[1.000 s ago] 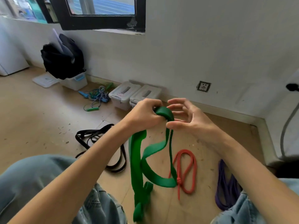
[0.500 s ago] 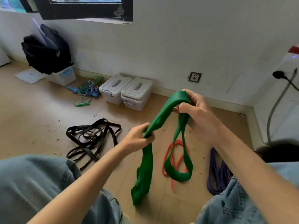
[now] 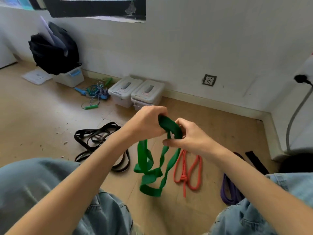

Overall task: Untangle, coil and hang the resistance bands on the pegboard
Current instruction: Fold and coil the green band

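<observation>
A wide green resistance band [image 3: 149, 168] hangs in twisted loops from both my hands above the floor. My left hand [image 3: 147, 123] grips its top end, fingers curled round it. Close beside it, my right hand [image 3: 189, 136] pinches the same top fold. On the floor lie a tangled black band [image 3: 94, 139] at the left, a knotted orange-red tube band [image 3: 188, 172] under the green one, and a purple band [image 3: 228, 192] by my right knee. No pegboard is in view.
Two white lidded boxes [image 3: 137, 92] stand against the wall, with skipping ropes [image 3: 94, 94] to their left. A black backpack [image 3: 52, 50] sits on a clear bin at the far left. My knees in jeans fill the bottom corners. A grey hose [image 3: 294, 116] hangs at the right.
My hands have come back together at the top of the green band; half a second ago they were apart, stretching it. The hanging loops now bunch lower and more twisted.
</observation>
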{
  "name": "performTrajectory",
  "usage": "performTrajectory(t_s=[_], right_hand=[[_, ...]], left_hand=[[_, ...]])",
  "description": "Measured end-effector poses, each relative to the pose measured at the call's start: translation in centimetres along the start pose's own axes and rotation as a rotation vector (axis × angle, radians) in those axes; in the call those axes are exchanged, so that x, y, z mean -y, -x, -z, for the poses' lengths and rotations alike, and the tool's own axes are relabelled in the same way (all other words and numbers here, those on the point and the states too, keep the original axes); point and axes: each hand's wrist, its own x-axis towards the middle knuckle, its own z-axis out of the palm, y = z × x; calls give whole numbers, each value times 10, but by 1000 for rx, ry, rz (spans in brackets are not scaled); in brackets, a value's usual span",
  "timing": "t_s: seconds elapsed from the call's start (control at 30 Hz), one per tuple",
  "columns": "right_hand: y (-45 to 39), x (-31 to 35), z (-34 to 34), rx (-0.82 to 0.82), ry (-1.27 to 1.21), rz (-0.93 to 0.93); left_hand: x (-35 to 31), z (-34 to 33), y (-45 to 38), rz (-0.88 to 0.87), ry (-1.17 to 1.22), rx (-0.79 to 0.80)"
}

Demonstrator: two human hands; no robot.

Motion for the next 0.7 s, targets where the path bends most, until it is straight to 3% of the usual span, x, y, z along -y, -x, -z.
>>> performTrajectory(t_s=[0.17, 0.33, 0.43, 0.6, 0.7], right_hand=[[-8, 2, -9, -8, 143, 128], [-6, 18, -1, -254, 25, 247], [-1, 28, -3, -248, -123, 247], [11, 25, 2, -286, -491, 253], [12, 21, 15, -218, -450, 225]], left_hand=[[5, -2, 1, 29, 96, -60], [26, -8, 2, 16, 115, -230], [35, -40, 14, 56, 132, -160], [52, -75, 38, 348, 467, 55], [54, -53, 25, 350, 543, -42]])
